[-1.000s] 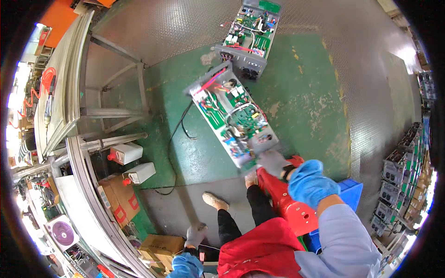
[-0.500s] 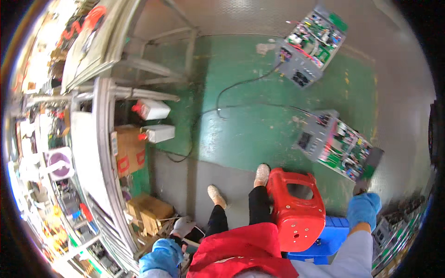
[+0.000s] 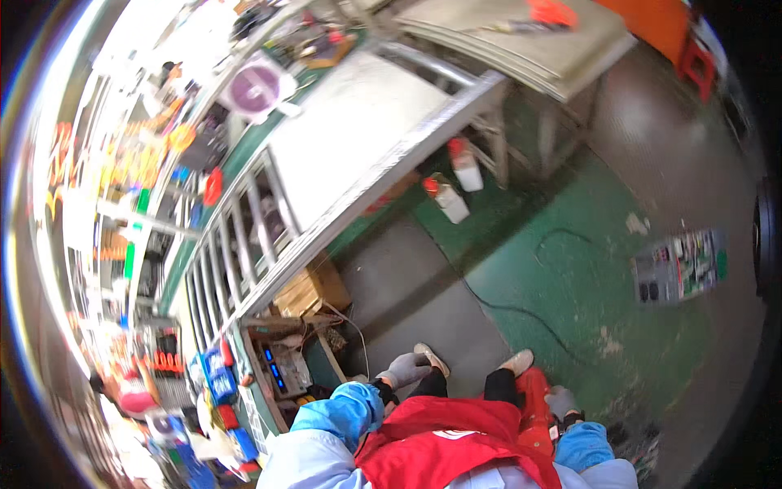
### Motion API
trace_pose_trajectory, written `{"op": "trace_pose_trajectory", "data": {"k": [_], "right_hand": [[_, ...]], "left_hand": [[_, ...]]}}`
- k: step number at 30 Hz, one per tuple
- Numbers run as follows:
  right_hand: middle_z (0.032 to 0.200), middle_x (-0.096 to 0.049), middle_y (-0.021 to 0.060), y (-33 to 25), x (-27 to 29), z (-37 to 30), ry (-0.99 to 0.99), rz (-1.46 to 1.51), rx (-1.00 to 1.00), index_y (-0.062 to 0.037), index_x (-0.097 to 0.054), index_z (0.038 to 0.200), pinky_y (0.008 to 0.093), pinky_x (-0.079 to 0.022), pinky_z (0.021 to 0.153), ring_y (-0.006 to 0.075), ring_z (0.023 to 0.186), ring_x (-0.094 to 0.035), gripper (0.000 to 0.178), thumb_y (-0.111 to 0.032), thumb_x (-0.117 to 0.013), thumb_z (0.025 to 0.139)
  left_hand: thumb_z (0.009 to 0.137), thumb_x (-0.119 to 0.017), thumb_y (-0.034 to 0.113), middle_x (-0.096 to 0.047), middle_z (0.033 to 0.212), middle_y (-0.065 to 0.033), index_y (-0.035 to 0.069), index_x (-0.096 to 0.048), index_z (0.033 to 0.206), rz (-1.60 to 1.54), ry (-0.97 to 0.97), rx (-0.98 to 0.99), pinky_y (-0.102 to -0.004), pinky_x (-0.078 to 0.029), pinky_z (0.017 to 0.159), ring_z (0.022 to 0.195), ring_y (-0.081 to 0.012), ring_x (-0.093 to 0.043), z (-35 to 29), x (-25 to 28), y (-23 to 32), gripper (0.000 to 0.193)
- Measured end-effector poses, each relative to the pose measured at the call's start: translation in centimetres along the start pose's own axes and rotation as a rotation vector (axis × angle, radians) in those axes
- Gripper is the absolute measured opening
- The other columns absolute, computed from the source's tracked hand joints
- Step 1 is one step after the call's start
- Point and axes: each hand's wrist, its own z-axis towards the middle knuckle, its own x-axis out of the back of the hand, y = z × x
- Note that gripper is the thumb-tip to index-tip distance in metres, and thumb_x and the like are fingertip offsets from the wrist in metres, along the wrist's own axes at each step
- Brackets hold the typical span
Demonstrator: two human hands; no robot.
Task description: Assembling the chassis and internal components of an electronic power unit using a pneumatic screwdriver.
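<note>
My left hand (image 3: 405, 371), in a grey glove with a blue sleeve cover behind it, hangs in front of my left leg. Its fingers point loosely forward, and nothing shows in them. My right hand (image 3: 560, 401), gloved in grey too, is beside the red plastic stool (image 3: 533, 407) by my right leg. Whether it touches or grips the stool cannot be made out, as its fingers are blurred. A grey electronic unit with an open top and exposed circuit boards (image 3: 680, 269) lies on the floor at the right.
A metal-framed roller conveyor (image 3: 252, 220) runs along my left, with a white board (image 3: 366, 122) in its frame. Cardboard boxes (image 3: 314, 289) sit below it. Two white bottles with red caps (image 3: 448, 200) stand farther on. A black cable (image 3: 521, 314) crosses the green floor.
My view has swung left, bringing the conveyor to the middle. One electronic unit has left view. My right hand has come in from far right to beside the stool.
</note>
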Motion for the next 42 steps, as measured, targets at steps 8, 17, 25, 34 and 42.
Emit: {"op": "trace_pose_trajectory", "data": {"k": [8, 17, 25, 34, 42], "right_hand": [[0.101, -0.068, 0.0253, -17.2, 5.2, 10.0, 0.003, -0.731, 0.380, 0.0005, -0.070, 0.098, 0.0463, -0.053, 0.082, 0.0421, 0.096, -0.065, 0.032, -0.018, -0.060, 0.075], [0.086, -0.070, 0.0189, -49.5, -15.9, 6.4, -0.414, -0.567, 0.503, 0.0019, -0.067, 0.100, 0.0423, -0.053, 0.070, 0.0335, 0.078, -0.067, 0.033, -0.025, -0.060, 0.081], [0.109, -0.068, 0.0177, -68.1, -32.0, -7.2, -0.747, -0.929, 1.065, -0.0013, -0.062, 0.121, 0.0362, -0.050, 0.089, 0.0301, 0.102, -0.064, 0.043, -0.027, -0.060, 0.086], [0.115, -0.058, 0.0195, -75.6, -50.2, -21.7, -0.862, -1.118, 1.696, -0.0065, -0.048, 0.126, 0.0472, -0.050, 0.087, 0.0385, 0.107, -0.060, 0.064, -0.052, -0.066, 0.084], [0.104, -0.064, 0.0272, -79.1, -55.9, -26.9, -1.087, -1.286, 1.445, 0.0022, -0.060, 0.103, 0.0485, -0.049, 0.087, 0.0451, 0.099, -0.061, 0.045, -0.035, -0.058, 0.078]], "left_hand": [[0.079, -0.061, 0.034, -0.068, 0.099, -0.0201, 0.006, -0.069, 0.098, -0.120, 0.437, 0.296, -0.0474, -0.050, 0.085, 0.097, -0.0393, -0.063, -16.2, 3.4, -19.2, 0.034], [0.082, -0.062, 0.031, -0.069, 0.091, -0.0172, 0.006, -0.070, 0.096, -0.555, 1.038, 0.621, -0.0425, -0.051, 0.078, 0.088, -0.0350, -0.066, -31.2, 0.7, -29.5, 0.030], [0.083, -0.063, 0.027, -0.070, 0.088, -0.0169, 0.004, -0.070, 0.093, -0.912, 1.513, 0.730, -0.0398, -0.052, 0.077, 0.085, -0.0323, -0.068, -33.7, -0.8, -29.9, 0.026], [0.084, -0.063, 0.026, -0.069, 0.082, -0.0168, 0.002, -0.069, 0.096, -1.101, 1.710, 0.836, -0.0382, -0.052, 0.071, 0.077, -0.0295, -0.067, -33.2, 4.7, -31.2, 0.028], [0.087, -0.063, 0.027, -0.067, 0.084, -0.0186, 0.002, -0.067, 0.097, -1.097, 1.756, 0.812, -0.0396, -0.051, 0.075, 0.079, -0.0317, -0.066, -32.9, 4.0, -27.9, 0.028]]}}
